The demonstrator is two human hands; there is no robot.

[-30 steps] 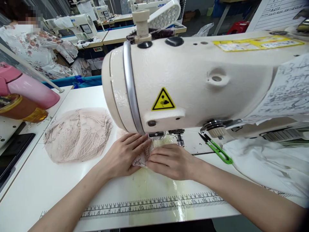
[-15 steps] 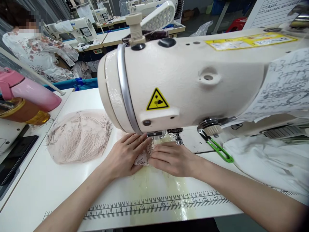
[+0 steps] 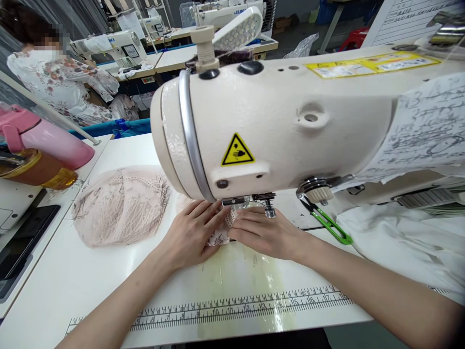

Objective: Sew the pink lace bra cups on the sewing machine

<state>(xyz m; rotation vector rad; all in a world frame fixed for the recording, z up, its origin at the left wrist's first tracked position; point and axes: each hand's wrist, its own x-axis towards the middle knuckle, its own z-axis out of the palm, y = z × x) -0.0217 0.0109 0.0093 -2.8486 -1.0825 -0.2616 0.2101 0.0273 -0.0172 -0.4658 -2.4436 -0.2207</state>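
Note:
A piece of pale pink lace fabric (image 3: 219, 235) lies at the needle area of a cream sewing machine (image 3: 279, 131), mostly covered by my hands. Over its left side rests my left hand (image 3: 192, 233), fingers curved together on the lace and thumb beside its near edge. My right hand (image 3: 267, 233) has its fingers pressed together on the lace's right edge, close to the presser foot. The needle tip is hidden behind the fingers and machine head. A rounded pink lace piece (image 3: 119, 208) with loose dark threads lies to the left.
Green thread snips (image 3: 332, 225) lie right of the needle area, near white cloth (image 3: 407, 242). A printed ruler (image 3: 232, 310) runs along the front edge. At left are a pink bottle (image 3: 54, 140), an amber cup (image 3: 39, 169) and a phone (image 3: 27, 242). Another person (image 3: 61, 87) sits beyond.
Both hands and the lace have moved slightly forward, toward the needle area, and a little less lace shows at the near side. The view has shifted slightly.

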